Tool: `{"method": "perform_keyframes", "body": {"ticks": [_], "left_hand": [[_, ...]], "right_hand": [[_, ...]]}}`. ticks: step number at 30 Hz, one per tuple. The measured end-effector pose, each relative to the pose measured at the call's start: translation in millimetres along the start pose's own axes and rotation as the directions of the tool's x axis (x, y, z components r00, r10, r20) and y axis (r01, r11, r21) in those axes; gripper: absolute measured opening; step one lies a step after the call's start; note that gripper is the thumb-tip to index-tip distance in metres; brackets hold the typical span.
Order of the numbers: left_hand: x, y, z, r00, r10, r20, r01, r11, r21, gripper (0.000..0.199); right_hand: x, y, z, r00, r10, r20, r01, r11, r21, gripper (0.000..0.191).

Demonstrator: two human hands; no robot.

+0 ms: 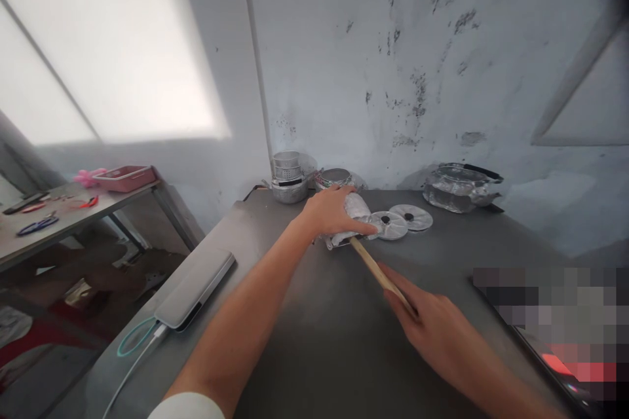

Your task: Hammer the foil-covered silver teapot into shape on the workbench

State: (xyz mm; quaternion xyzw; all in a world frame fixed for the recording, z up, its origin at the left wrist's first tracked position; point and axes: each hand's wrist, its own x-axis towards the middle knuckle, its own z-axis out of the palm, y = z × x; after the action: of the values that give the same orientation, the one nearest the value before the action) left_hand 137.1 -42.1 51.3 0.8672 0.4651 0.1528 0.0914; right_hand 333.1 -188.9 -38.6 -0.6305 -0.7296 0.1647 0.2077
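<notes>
My left hand (330, 213) is closed round a crinkled silvery piece (358, 207) on the grey table, thumb and fingers spanning its upper side. My right hand (417, 308) grips a pale wooden stick (376, 268), whose far end meets the lower edge of the silvery piece. What that end does underneath is hidden. Two round, silvery lids with black knobs, a nearer one (393, 229) and a farther one (417, 218), lie flat and overlapping just right of my left hand.
Small metal pots (289, 191), a round metal vessel (335, 177) and a wrapped kettle (455, 190) stand by the wall. A power bank (196, 291) with cables lies left; a dark-edged device (535, 347) lies right. A side table (59, 229) holds a pink basket (125, 178) and scissors (38, 225).
</notes>
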Motion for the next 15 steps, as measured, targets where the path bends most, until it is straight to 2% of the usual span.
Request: {"method": "perform_keyframes", "body": {"ticks": [4, 8, 11, 15], "left_hand": [[1.0, -1.7, 0.6, 1.000, 0.000, 0.002, 0.000, 1.000, -0.005, 0.115], [1.3, -1.5, 2.1, 1.000, 0.011, -0.019, -0.011, 1.000, 0.002, 0.115], [0.8, -0.9, 2.2, 0.999, 0.022, -0.027, -0.021, 1.000, 0.009, 0.116], [0.7, -1.7, 1.0, 1.000, 0.012, -0.001, -0.012, 1.000, 0.000, 0.115]], "right_hand": [[-1.5, 0.9, 0.9, 0.998, 0.015, -0.063, -0.017, 0.999, -0.035, 0.054], [0.0, 3.7, 2.1, 1.000, -0.004, -0.026, 0.001, 0.993, -0.118, 0.052], [1.0, 3.4, 2.2, 1.000, -0.007, -0.028, 0.004, 0.995, -0.102, 0.051], [-1.0, 1.1, 1.5, 0.996, -0.014, -0.089, 0.010, 0.999, -0.053, 0.052]]}}
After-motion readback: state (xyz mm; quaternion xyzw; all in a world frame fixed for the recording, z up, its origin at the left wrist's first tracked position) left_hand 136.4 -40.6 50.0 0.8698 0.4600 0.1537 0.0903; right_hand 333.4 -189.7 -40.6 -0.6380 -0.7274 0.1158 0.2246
